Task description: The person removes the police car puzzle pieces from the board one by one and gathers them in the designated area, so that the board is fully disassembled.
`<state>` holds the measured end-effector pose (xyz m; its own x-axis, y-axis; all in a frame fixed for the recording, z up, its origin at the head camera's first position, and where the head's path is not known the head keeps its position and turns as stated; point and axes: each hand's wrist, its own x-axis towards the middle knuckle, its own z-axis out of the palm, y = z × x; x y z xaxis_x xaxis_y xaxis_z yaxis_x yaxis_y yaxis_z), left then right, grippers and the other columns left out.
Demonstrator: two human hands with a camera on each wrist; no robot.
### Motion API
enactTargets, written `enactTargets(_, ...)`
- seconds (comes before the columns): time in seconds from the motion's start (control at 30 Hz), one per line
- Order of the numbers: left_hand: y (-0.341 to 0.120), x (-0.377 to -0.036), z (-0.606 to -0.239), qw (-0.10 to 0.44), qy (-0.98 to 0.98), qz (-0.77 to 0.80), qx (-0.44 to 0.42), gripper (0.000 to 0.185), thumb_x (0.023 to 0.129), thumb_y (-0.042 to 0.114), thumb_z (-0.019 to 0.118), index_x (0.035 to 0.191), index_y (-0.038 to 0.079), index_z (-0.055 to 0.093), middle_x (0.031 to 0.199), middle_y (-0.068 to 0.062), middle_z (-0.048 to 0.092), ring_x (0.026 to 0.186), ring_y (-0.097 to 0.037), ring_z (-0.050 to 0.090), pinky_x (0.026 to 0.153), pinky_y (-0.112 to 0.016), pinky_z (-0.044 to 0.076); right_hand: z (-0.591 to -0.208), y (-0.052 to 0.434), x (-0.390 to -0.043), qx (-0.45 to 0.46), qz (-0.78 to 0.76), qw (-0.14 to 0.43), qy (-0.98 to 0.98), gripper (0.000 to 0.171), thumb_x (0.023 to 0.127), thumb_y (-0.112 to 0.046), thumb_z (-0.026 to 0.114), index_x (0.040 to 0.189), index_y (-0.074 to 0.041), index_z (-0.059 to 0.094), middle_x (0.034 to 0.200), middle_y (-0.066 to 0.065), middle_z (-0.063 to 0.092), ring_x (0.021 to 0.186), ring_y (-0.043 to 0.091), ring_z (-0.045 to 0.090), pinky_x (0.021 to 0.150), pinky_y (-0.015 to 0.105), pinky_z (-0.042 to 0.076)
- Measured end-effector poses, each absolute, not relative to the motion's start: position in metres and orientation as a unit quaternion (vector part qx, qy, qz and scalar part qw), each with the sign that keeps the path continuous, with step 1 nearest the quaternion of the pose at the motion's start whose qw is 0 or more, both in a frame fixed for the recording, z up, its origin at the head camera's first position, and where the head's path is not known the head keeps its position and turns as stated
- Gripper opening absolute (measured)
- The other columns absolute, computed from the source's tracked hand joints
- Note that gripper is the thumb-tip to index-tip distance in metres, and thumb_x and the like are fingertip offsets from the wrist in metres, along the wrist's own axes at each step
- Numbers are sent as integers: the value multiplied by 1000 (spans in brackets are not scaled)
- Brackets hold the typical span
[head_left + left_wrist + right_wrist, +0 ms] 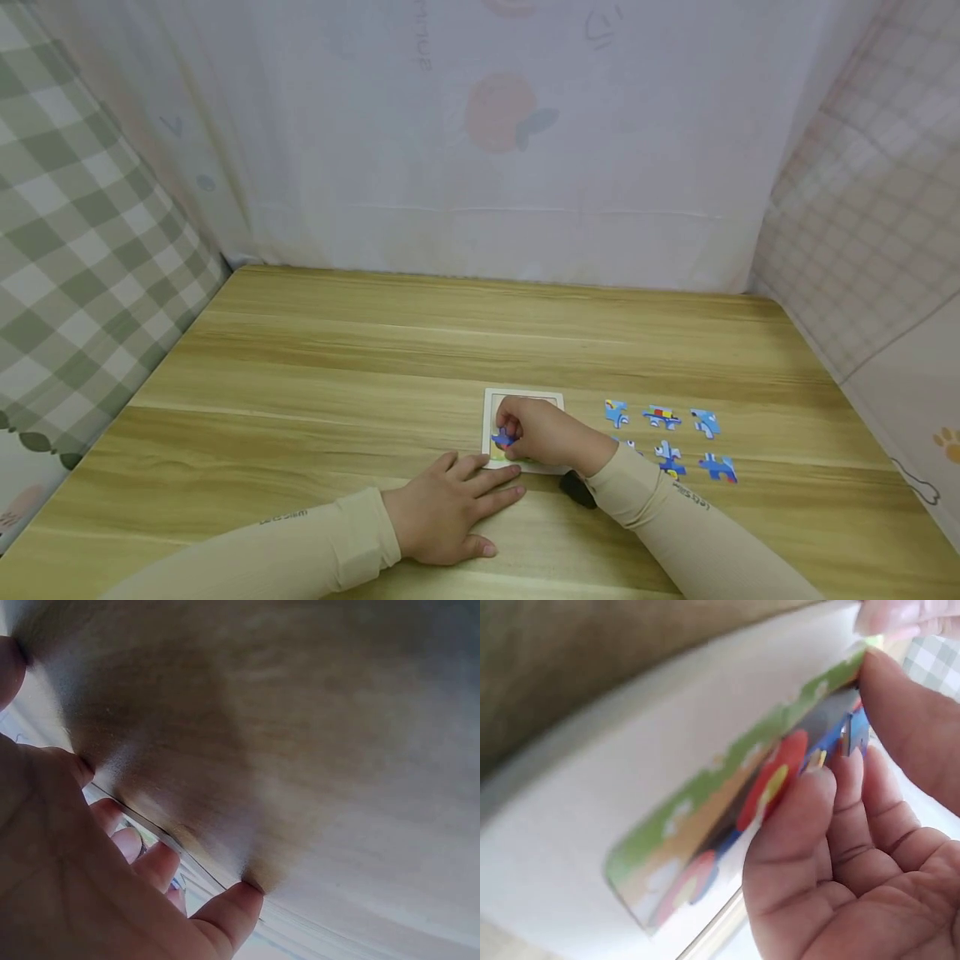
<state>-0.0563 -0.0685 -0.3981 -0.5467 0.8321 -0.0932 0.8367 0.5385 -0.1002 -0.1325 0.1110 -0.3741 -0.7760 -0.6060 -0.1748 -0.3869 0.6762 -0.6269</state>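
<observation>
Pinching a blue piece (503, 438) on the left of the board (523, 392) with the right hand (551, 432); left hand (442, 512) is spread, fingertips at the near edge. Loose pieces (662, 417) sit right, one half-blocked by the right sleeve (637, 496), black thing (576, 490) beside it.

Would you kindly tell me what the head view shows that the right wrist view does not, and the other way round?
Only the head view shows the loose puzzle pieces to the right of the white tray, the black object beside the right sleeve, and the fruit-printed curtain.

Only the right wrist view clearly shows the red discs with yellow centres in the tray.

Both show the tray, the right hand holding a blue puzzle piece, and fingers of the left hand.
</observation>
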Motion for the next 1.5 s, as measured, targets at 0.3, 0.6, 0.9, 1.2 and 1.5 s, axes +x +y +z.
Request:
enactTargets(0.3,-68,-56,-398,24,876,-64,477,63,88,61,29,142,28,26,148,8,20,125,-21,29,89,-37,33,-373,110,-129,-274,-316,209,884,25,72,7,67,81,-10,51,72,0,52,68,13,47,64,30,41)
enactTargets(0.6,-68,-56,-396,48,878,-62,471,64,88,61,28,143,29,23,149,9,16,127,-20,26,91,-38,31,-374,114,-133,-300,-344,214,864,17,78,4,63,82,-8,53,76,-1,54,71,10,49,64,24,42)
enactTargets(0.9,-68,-55,-396,40,878,-62,473,64,88,61,28,143,29,22,148,9,18,127,-22,27,92,-39,32,-372,125,-136,-250,-387,227,858,11,82,-2,61,89,-9,56,80,0,55,73,13,51,62,27,44)
enactTargets(1.2,-68,-55,-395,44,881,-60,468,63,88,61,28,143,30,22,148,9,19,126,-21,28,92,-40,33,-368,151,-141,-213,-405,189,869,12,80,-6,65,90,-8,58,80,2,55,73,15,50,62,27,44)
enactTargets(1.5,-67,-54,-395,46,883,-52,464,63,88,60,30,143,29,23,147,9,20,126,-21,28,93,-42,32,-364,173,-137,-191,-405,172,877,10,81,-8,64,90,-10,59,81,2,55,76,17,50,64,29,44)
